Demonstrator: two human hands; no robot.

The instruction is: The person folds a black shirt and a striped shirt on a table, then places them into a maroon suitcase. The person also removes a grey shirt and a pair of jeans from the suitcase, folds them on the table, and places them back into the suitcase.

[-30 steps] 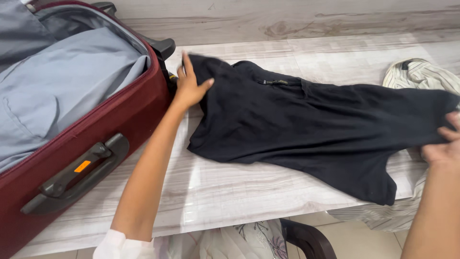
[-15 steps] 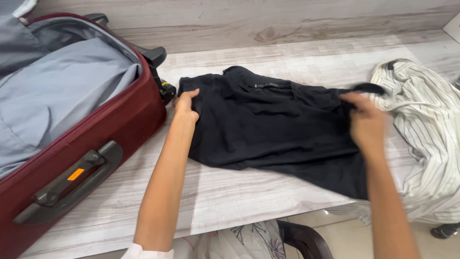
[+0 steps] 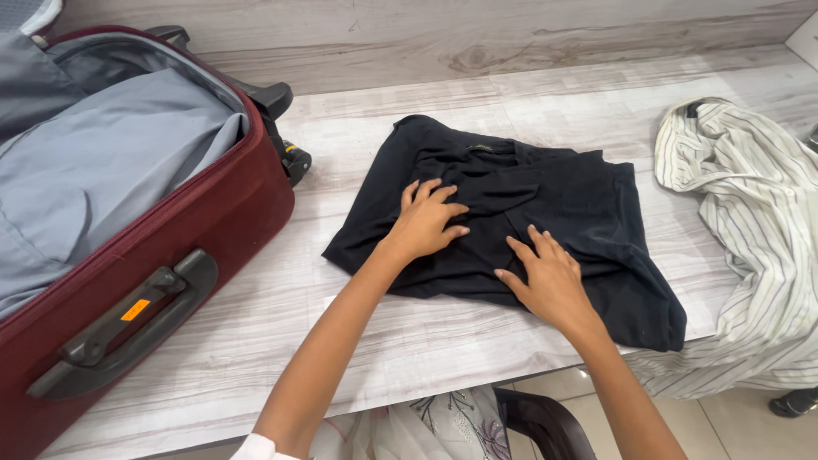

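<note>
we have both palms flat on the black shirt (image 3: 545,213), left hand (image 3: 426,223) and right hand (image 3: 550,281), fingers spread, gripping nothing. half a second ago the right hand was carrying the far end over; now the shirt lies doubled on the worktop (image 3: 409,341), between the red suitcase (image 3: 170,247) and the striped shirt (image 3: 758,221)

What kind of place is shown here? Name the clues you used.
Probably a room at home, during packing: an open maroon suitcase, a black shirt under both hands, and a striped shirt on a wood-patterned surface.
</note>
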